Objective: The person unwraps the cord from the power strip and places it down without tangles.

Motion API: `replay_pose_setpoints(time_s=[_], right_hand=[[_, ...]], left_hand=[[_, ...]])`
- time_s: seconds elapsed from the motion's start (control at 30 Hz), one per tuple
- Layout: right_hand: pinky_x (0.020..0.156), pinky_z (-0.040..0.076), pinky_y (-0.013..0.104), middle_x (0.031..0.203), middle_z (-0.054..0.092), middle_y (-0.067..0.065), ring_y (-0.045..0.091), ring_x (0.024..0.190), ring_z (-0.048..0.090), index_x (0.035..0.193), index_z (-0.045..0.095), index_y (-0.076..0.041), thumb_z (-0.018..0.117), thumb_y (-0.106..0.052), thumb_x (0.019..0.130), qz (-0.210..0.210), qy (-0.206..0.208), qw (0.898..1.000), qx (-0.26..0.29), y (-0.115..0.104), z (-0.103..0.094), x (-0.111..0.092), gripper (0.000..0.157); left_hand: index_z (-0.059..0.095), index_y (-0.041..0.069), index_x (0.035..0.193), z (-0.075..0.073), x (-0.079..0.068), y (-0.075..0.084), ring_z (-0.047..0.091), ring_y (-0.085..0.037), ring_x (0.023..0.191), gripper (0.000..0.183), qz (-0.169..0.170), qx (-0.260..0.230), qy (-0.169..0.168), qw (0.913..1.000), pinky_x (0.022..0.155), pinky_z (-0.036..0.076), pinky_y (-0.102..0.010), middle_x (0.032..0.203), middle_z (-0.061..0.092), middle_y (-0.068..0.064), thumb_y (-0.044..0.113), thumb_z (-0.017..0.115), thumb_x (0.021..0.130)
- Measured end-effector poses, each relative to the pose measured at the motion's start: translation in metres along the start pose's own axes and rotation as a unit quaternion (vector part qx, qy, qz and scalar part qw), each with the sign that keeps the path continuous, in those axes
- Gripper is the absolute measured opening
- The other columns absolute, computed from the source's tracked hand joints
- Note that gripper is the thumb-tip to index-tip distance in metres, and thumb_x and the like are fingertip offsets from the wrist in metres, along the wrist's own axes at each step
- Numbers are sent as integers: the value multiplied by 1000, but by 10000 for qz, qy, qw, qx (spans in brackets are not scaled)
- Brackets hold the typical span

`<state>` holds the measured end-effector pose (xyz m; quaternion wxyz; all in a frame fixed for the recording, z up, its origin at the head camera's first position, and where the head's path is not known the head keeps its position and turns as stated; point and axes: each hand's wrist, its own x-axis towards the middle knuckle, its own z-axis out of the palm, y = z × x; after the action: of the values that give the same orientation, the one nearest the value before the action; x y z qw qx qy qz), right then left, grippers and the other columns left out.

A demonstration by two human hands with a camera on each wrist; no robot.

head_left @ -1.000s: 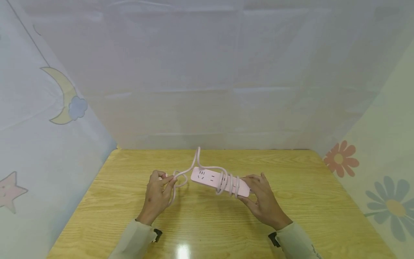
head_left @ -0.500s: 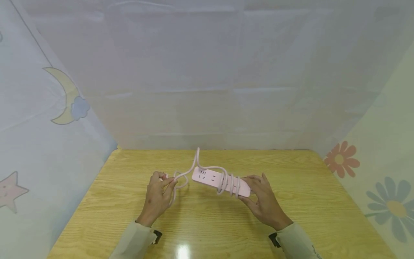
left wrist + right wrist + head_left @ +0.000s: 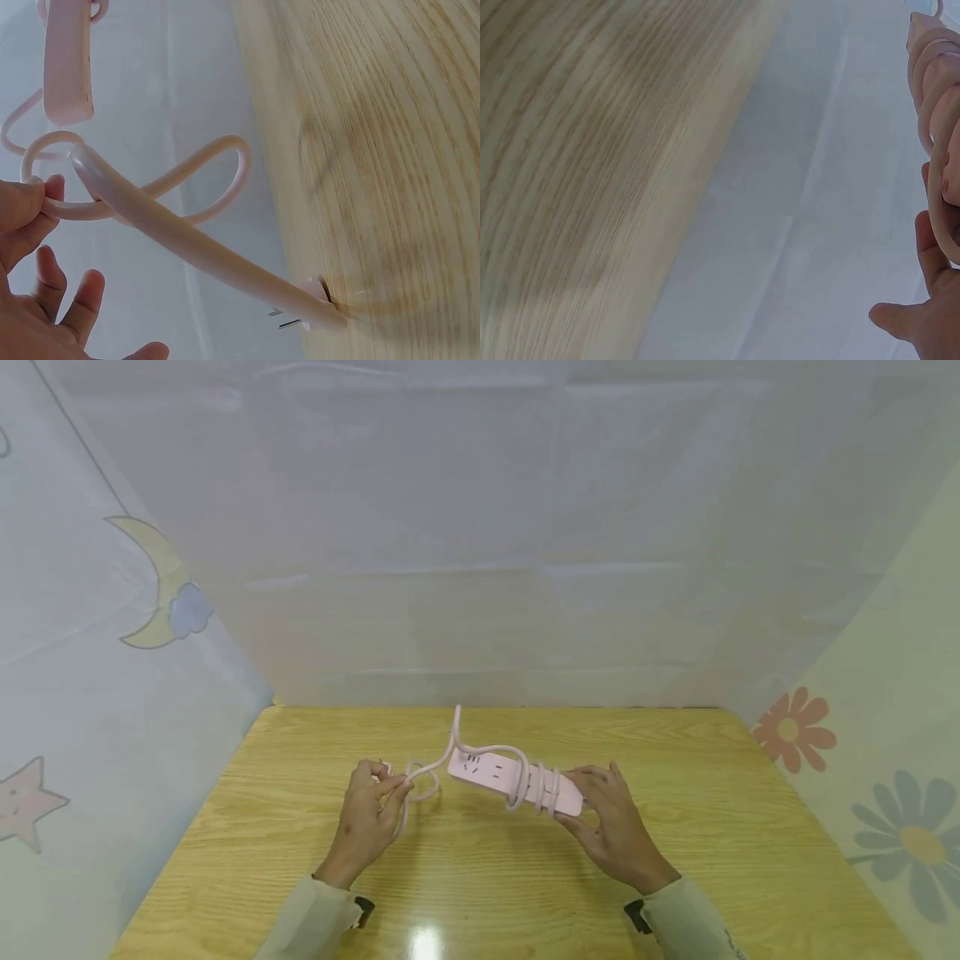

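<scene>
A pink power strip (image 3: 480,772) with several sockets is tilted above the table, its right end lower. My right hand (image 3: 611,827) grips that right end between thumb and fingers. The strip's pink cord (image 3: 517,777) wraps several times around its right half, then rises in a bend and runs left. My left hand (image 3: 363,818) pinches the cord between thumb and forefinger; its other fingers (image 3: 82,300) are spread. A loose loop (image 3: 225,180) hangs by that pinch. In the left wrist view, the plug (image 3: 315,300) with metal prongs shows at the cord's far end, partly hidden.
The wooden table (image 3: 480,893) lies beneath both hands. A pale sheet (image 3: 480,568) hangs behind its far edge. Printed hangings with a moon (image 3: 153,577) and flowers (image 3: 791,727) flank the left and right sides.
The power strip and cord have shifted very slightly to the right. Both hands keep the same hold.
</scene>
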<state>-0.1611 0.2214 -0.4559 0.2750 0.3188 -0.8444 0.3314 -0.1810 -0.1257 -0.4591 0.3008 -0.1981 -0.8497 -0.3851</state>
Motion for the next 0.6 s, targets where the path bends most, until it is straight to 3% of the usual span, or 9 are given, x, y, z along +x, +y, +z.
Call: replay_pose_setpoints(time_s=[0.27, 0.43, 0.6], right_hand=[[102, 13, 80, 119, 66, 2, 29, 114, 56, 134, 59, -11, 80, -8, 81, -6, 58, 10000, -58, 1, 0, 0, 58], [102, 14, 80, 119, 66, 2, 29, 114, 56, 134, 59, -11, 80, -8, 81, 13, 60, 9999, -92, 1, -1, 0, 57], [103, 13, 79, 119, 67, 3, 31, 115, 55, 133, 59, -10, 80, -5, 80, 53, 68, 9999, -104, 1, -2, 1, 57]], left_hand=[[77, -7, 90, -1, -3, 0, 48, -24, 92, 6, -55, -65, -60, 9999, 79, 42, -37, 91, 45, -6, -4, 76, 84], [77, -7, 88, -1, -3, -1, 52, -31, 97, 5, -22, -101, -36, 9999, 84, 45, -46, 90, 46, -8, -5, 76, 84], [77, -6, 88, -1, -3, -1, 54, -35, 97, 4, 23, -45, -19, 10000, 81, 47, -46, 91, 46, -8, -5, 77, 83]])
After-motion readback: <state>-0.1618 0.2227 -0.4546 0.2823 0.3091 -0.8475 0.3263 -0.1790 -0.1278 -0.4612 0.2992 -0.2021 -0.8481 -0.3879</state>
